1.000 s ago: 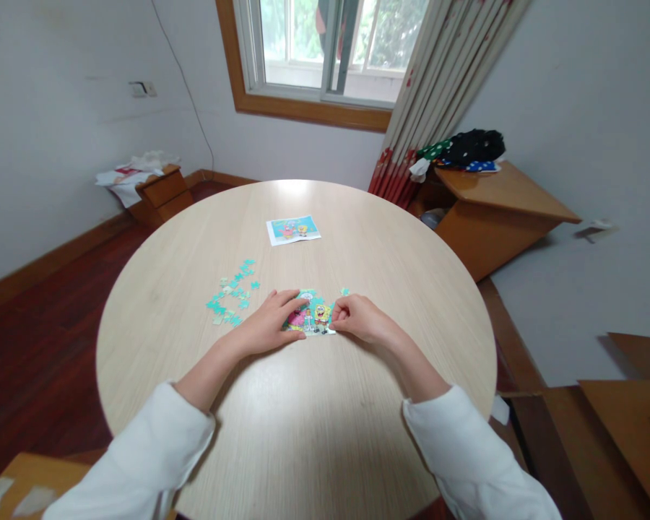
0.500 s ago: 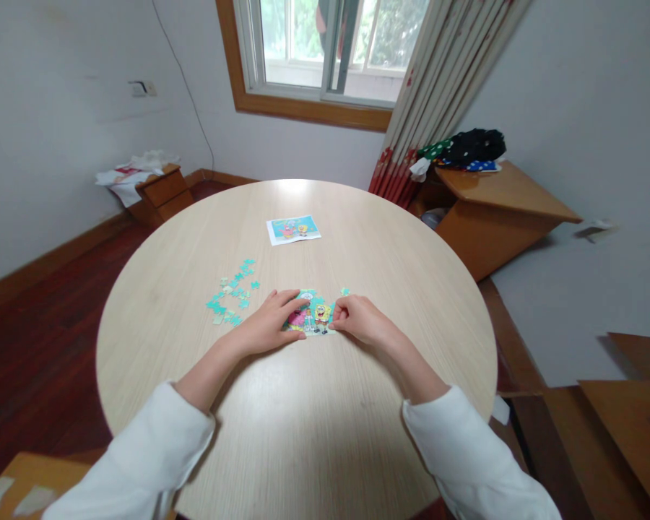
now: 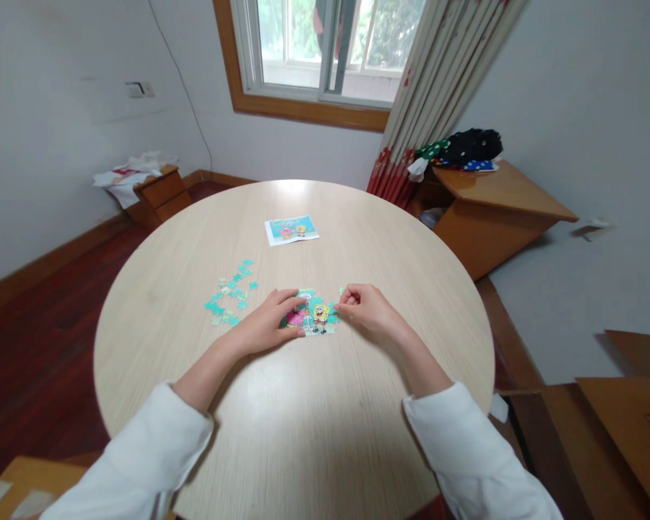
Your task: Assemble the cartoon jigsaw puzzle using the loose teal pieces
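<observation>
A partly joined jigsaw puzzle (image 3: 321,315) lies flat on the table, with a yellow square cartoon figure, a pink one and teal background. My left hand (image 3: 268,318) rests over its left side, fingers spread and thumb along the lower edge, covering part of the picture. At the right edge, my right hand (image 3: 365,307) is closed in a pinch, its fingertips on a small teal puzzle piece (image 3: 334,313) beside the yellow figure. The fingers partly hide that piece. Another loose piece (image 3: 341,292) shows just behind the right hand, mostly covered.
Several loose teal and pale puzzle pieces (image 3: 230,292) are scattered left of the puzzle. Farther back lies a printed picture card (image 3: 292,230) with similar figures. The round table (image 3: 303,433) has a curved edge all round. A wooden cabinet (image 3: 503,195) with cloths stands at the right.
My right hand has moved slightly up and away along the puzzle's right edge, uncovering its lower right corner. The left hand keeps its place. The view has shifted a little.
</observation>
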Demonstrator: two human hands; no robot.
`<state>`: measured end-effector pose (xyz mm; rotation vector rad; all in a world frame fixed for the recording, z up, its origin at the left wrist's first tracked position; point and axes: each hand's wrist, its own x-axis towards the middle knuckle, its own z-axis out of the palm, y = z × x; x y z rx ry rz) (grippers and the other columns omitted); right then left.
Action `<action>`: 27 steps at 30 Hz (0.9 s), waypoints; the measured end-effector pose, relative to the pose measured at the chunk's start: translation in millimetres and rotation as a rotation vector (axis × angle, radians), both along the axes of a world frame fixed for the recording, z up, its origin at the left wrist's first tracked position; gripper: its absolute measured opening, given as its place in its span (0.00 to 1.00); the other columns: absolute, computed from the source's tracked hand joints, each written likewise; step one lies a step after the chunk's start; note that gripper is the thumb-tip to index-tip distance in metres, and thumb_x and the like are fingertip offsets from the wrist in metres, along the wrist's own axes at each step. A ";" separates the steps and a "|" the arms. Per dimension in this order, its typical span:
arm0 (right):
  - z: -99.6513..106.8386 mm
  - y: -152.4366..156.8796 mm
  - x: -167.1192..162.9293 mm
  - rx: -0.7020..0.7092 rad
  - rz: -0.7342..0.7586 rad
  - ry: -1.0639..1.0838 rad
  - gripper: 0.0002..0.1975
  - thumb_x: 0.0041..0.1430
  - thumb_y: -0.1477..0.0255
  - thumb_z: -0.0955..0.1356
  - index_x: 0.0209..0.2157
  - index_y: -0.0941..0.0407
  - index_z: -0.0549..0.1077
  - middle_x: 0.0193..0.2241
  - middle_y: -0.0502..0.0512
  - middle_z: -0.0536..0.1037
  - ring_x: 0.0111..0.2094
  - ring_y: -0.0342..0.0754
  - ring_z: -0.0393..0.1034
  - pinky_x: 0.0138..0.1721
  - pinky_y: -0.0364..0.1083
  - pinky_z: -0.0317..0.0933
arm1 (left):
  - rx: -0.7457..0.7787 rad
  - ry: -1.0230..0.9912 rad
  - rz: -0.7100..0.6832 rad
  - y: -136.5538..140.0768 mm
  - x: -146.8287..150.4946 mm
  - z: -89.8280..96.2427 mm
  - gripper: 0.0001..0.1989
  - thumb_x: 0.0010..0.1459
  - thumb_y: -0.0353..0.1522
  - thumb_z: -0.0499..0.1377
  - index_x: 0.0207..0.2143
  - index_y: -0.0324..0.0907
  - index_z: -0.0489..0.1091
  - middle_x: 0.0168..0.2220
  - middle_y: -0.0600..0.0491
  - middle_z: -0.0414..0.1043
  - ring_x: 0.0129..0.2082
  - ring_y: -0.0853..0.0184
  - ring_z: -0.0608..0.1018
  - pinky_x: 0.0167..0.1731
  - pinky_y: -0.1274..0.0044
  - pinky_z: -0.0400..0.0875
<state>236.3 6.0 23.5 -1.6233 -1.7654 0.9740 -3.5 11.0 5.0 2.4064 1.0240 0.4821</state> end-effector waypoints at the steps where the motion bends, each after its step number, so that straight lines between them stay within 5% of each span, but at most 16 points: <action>1: -1.3 1.2 1.7 0.014 -0.009 0.012 0.08 0.47 0.68 0.69 0.22 0.58 0.68 0.18 0.48 0.67 0.21 0.39 0.58 0.23 0.40 0.51 | 0.014 -0.008 0.008 0.4 -0.2 1.1 0.24 0.58 0.41 0.56 0.56 0.44 0.61 0.59 0.43 0.59 0.60 0.58 0.61 0.59 0.60 0.53; 7: -3.0 7.2 6.3 0.058 -0.094 0.007 0.07 0.47 0.68 0.68 0.23 0.58 0.69 0.19 0.49 0.68 0.22 0.40 0.59 0.25 0.41 0.52 | 0.128 -0.094 0.237 9.6 -6.4 4.5 0.15 0.62 0.36 0.48 0.45 0.40 0.68 0.49 0.44 0.69 0.51 0.61 0.71 0.52 0.66 0.63; 14: 0.6 6.9 8.5 0.148 -0.132 -0.110 0.06 0.50 0.74 0.63 0.26 0.58 0.72 0.20 0.49 0.70 0.23 0.42 0.61 0.28 0.42 0.53 | 0.173 -0.105 0.527 20.3 -17.0 4.2 0.10 0.56 0.32 0.50 0.32 0.40 0.70 0.33 0.49 0.73 0.33 0.63 0.74 0.38 0.70 0.69; 27: -3.6 8.9 10.5 0.176 -0.134 -0.185 0.10 0.54 0.74 0.62 0.31 0.58 0.75 0.24 0.53 0.73 0.26 0.44 0.64 0.32 0.43 0.56 | 0.161 0.056 0.407 25.7 -22.2 -14.1 0.12 0.56 0.33 0.54 0.40 0.40 0.74 0.37 0.47 0.69 0.41 0.58 0.71 0.45 0.65 0.65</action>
